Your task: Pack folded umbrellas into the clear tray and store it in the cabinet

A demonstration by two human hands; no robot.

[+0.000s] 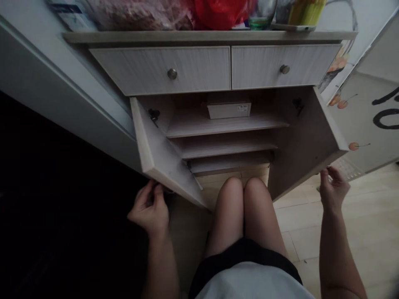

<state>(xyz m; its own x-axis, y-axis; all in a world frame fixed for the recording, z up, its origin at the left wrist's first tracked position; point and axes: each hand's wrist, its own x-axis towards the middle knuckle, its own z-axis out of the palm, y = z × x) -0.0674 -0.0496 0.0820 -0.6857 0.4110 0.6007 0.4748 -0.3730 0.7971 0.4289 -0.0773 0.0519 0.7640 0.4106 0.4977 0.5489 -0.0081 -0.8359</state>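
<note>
A pale wood-grain cabinet stands before me with its two doors swung outward. My left hand (152, 211) is closed at the outer face of the left door (165, 162), fingers pinched at its knob, which is mostly hidden. On the other side, my right hand (335, 189) pinches the knob at the outer face of the right door (308, 141); a small bit of metal shows by the fingertips. Between the doors, shelves (227, 126) are visible, and a white box (229, 109) with a small label sits on the upper one.
Above the doors are two drawers (199, 66) with round metal knobs. The cabinet top (156, 37) bears a red plastic bag (220, 14), a clear glass (262, 16) and a yellow container (307, 12). My knees (233, 195) are close to the opening. A wall edge runs along the left.
</note>
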